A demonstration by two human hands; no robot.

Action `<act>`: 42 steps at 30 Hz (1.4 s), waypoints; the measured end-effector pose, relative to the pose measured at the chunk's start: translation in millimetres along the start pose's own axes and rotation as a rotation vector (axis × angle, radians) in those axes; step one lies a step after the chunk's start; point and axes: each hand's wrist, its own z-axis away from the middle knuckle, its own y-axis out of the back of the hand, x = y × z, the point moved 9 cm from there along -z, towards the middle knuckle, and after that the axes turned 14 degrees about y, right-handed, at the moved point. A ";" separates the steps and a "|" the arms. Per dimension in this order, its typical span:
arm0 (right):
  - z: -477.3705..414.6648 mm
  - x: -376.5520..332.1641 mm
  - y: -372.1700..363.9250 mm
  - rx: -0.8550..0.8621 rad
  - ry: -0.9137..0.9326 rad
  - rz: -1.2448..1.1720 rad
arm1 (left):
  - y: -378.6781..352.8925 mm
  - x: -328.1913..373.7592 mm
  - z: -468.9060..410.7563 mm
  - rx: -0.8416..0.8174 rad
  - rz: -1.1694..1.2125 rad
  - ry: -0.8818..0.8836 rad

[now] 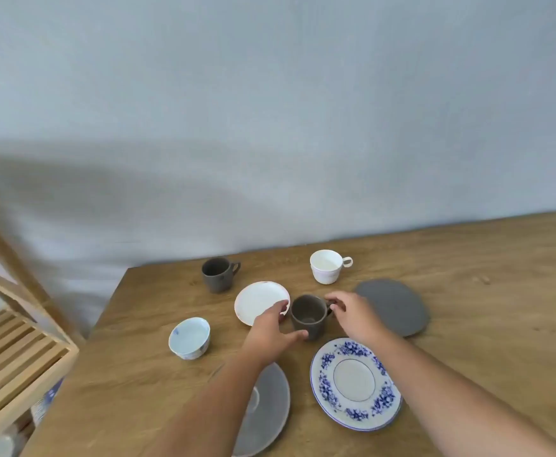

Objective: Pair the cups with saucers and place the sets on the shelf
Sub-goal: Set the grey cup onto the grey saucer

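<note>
A dark grey cup [307,316] stands upright mid-table. My left hand [270,328] wraps its left side, thumb against its base. My right hand [352,313] pinches its handle from the right. Around it lie a plain white saucer [258,301], a grey saucer [398,308] at the right, a blue-flowered saucer [355,384] in front, and another grey saucer [271,407] partly hidden under my left forearm. A second dark grey cup [220,275], a white cup [326,267] and a blue-and-white handleless cup [189,338] stand apart on the table.
The wooden table [484,291] ends at a left edge near the slatted wooden shelf [16,357], which stands lower at the far left. Some blue-patterned crockery shows dimly beneath the shelf's slats. A pale wall runs behind the table.
</note>
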 end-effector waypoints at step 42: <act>10.4 134.9 116.7 0.285 -0.131 -0.203 | -114.6 129.8 -51.7 -0.099 0.234 -0.143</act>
